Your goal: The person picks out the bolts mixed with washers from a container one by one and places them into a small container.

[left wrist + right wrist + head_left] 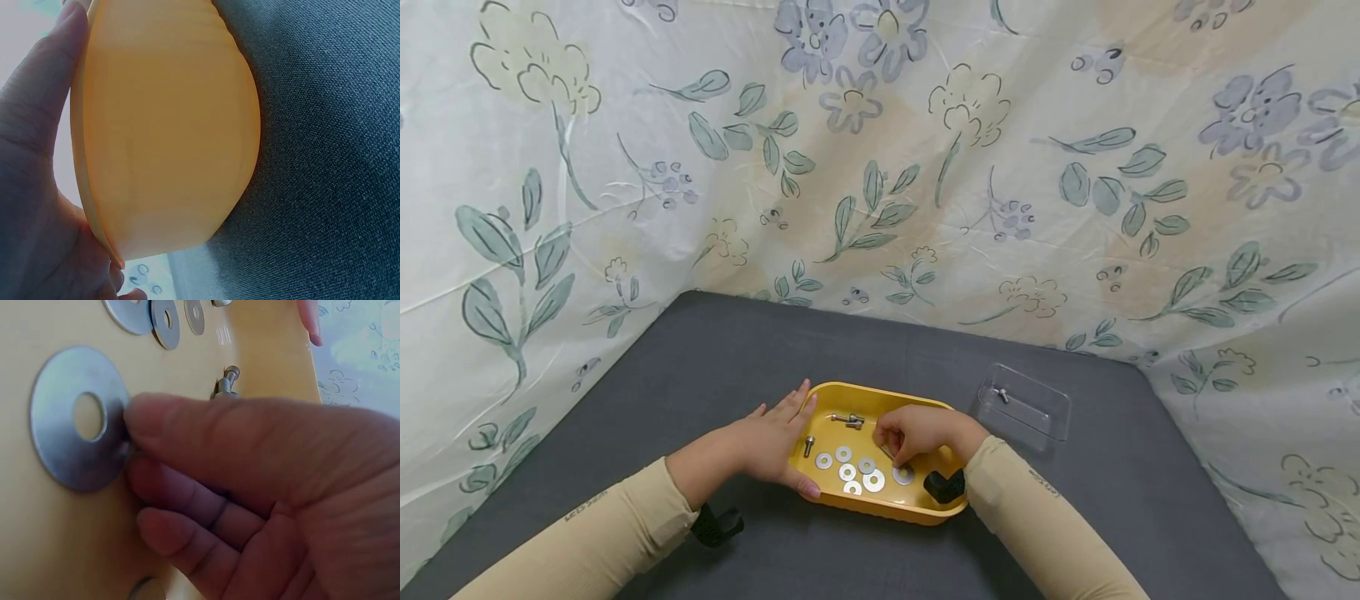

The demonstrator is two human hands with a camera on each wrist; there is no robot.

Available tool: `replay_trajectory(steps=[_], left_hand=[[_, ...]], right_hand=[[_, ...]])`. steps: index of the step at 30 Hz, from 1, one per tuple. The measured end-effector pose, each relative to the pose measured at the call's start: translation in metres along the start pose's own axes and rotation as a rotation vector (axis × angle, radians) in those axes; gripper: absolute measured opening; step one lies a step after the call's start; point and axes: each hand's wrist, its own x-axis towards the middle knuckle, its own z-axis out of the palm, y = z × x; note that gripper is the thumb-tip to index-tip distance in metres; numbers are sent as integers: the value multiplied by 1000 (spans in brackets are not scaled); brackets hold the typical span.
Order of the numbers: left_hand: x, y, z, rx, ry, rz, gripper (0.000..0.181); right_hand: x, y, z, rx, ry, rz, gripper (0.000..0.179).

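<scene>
My right hand reaches inside the yellow tray, its thumb and fingertips pinching a thin metal piece, mostly hidden by the fingers. A flat silver washer sits beside the thumb tip in the right wrist view, overlapped slightly at its edge. More washers lie flat to the left, some overlapping. Screws are grouped near the far wall, and a single screw lies at the left end. My left hand rests on the tray's left end, fingers extended at the far rim and thumb on the near rim.
A clear plastic tray with a small screw in it stands right of the yellow tray, beyond my right forearm. A grey cloth covers the table, and a floral curtain hangs around its back and sides.
</scene>
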Motion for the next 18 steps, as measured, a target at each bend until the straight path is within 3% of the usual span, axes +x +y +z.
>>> replay_trajectory(steps=[4,11,18], left_hand=[[0,0,0,1,-3,-4,133],[1,0,0,8,-5,-12,133],[1,0,0,2,-8,-10,133]], right_hand=[[-1,0,-1,-3,-2,-1,20],[-8,-2,-12,146,41,34,22],[-16,-6,-23,162,84,6,22]])
